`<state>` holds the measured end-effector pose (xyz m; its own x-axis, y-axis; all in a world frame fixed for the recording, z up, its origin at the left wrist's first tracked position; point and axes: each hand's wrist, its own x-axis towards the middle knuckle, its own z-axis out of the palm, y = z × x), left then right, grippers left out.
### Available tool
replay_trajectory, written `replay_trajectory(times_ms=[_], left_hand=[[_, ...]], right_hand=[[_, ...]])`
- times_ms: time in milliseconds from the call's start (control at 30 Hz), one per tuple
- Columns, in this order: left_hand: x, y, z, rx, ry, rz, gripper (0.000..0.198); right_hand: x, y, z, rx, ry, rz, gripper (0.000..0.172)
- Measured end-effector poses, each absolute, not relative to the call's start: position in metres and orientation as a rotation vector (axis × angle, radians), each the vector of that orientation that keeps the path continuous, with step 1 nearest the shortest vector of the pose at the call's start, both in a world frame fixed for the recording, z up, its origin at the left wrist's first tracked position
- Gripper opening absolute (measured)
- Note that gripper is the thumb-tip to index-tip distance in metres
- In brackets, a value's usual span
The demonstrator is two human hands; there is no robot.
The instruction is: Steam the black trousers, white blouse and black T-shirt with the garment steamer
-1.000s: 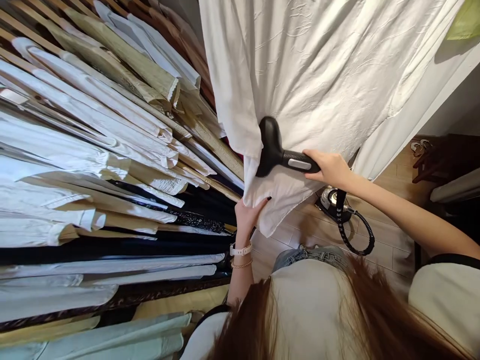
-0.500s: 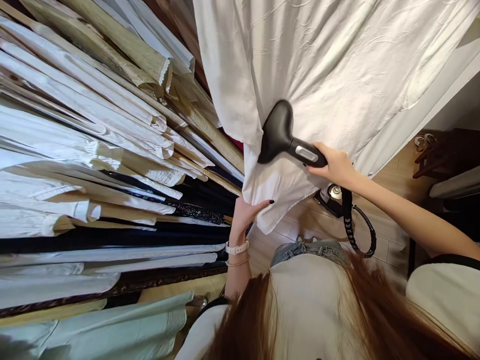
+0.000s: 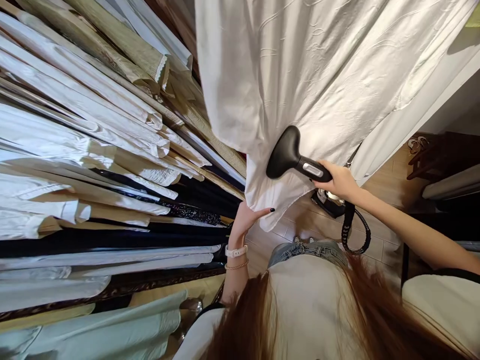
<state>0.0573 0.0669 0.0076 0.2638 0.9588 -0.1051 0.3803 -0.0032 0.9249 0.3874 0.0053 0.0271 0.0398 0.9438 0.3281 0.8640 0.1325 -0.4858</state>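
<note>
Clothes (image 3: 123,107) pack the left side. White cloth (image 3: 337,65) hangs ahead, corner (image 3: 268,221) pinched by my left hand (image 3: 243,218); steamer (image 3: 285,152), gripped in my right hand (image 3: 336,180), sits lower than before, likely working nearer the corner.

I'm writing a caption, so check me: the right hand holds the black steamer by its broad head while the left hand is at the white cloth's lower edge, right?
Not quite: the head camera's view shows the right hand holding the black steamer by its handle. The left hand is indeed at the lower edge of the white cloth.
</note>
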Motion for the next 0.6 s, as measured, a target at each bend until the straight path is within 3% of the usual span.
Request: replay_trajectory(times_ms=[233,400,600], left_hand=[[0.056,0.064,-0.001,1.514,1.247,0.798,0.065],[0.05,0.068,-0.002,1.452,1.298,0.807,0.054],[0.05,0.1,-0.018,1.502,1.429,0.97,0.038]], right_hand=[[0.389,0.003,0.009,-1.745,-1.854,0.241,0.054],[0.389,0.0,-0.007,-1.768,-1.906,0.29,0.055],[0.394,-0.043,-0.036,-1.933,-1.53,0.288,0.051]])
